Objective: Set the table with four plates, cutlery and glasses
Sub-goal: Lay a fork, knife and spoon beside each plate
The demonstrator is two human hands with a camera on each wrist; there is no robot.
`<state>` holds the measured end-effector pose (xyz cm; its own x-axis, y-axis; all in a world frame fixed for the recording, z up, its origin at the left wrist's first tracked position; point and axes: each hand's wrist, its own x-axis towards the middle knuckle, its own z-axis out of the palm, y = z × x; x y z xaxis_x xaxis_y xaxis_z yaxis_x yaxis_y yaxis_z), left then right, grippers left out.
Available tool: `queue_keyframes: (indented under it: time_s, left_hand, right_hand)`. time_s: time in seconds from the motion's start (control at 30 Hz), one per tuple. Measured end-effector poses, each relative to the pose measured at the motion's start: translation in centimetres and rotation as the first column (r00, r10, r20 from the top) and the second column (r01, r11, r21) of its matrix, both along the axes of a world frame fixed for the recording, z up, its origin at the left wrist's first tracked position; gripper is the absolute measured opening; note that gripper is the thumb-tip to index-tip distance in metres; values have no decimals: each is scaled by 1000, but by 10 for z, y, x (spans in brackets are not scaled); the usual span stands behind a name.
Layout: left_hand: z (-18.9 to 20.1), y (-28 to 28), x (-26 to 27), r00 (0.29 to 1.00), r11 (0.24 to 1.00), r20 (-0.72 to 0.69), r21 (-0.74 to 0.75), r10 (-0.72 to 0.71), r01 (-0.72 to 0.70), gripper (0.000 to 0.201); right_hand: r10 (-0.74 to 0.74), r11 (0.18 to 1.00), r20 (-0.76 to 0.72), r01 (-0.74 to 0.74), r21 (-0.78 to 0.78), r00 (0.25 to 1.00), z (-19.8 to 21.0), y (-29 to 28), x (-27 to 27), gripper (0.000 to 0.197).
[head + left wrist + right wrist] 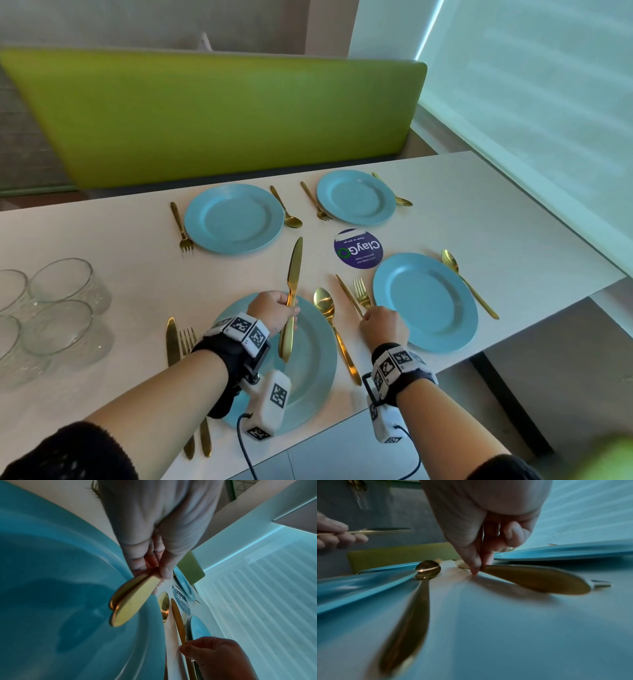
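Four blue plates lie on the white table (102,246): near-left (315,377), near-right (424,301), far-left (234,219), far-right (356,197). My left hand (291,308) grips a gold knife (295,260) above the near-left plate, blade pointing away. In the left wrist view a second gold handle (118,596) seems to sit behind the first (133,604). My right hand (364,317) pinches the handle of another gold knife (347,294) that lies beside a fork (361,291), left of the near-right plate. Thumb and forefinger (477,568) hold its handle (536,578) at the tabletop.
Several empty glasses (65,284) stand at the table's left. A spoon (325,303) lies between the near plates, and a knife (172,339) and fork (186,339) lie left of the near-left plate. A purple round sticker (358,248) marks the centre. A green bench back (222,113) runs behind.
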<state>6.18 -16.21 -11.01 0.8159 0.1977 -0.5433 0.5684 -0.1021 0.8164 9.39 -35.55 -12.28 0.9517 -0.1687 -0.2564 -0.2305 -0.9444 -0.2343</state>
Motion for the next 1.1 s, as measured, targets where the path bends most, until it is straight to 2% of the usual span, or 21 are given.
queue_keyframes:
  time_s: [0.13, 0.33, 0.47, 0.6, 0.83, 1.1]
  left_hand:
    - [2, -2, 0, 1000, 1000, 3, -10, 9, -9, 19]
    - [2, -3, -2, 1000, 1000, 13, -26, -1, 2, 20]
    - [2, -5, -4, 1000, 999, 18, -34, -2, 3, 10]
    - [1, -4, -4, 1000, 1000, 12, -14, -11, 11, 21]
    - [4, -3, -4, 1000, 1000, 7, -17, 0, 0, 21]
    - [4, -3, -2, 1000, 1000, 2, -2, -11, 11, 20]
  right_hand:
    - [-13, 1000, 42, 13, 10, 999, -9, 2, -6, 27]
    - [-42, 998, 31, 41, 41, 999, -14, -1, -10, 29]
    - [-110, 992, 14, 109, 55, 994, -15, -3, -11, 27]
    - [-109, 993, 3, 108, 46, 994, -16, -6, -12, 28]
    - [-135, 989, -1, 135, 65, 991, -17, -2, -8, 25]
    - [-95, 995, -12, 95, 28, 995, -18, -5, -6, 25]
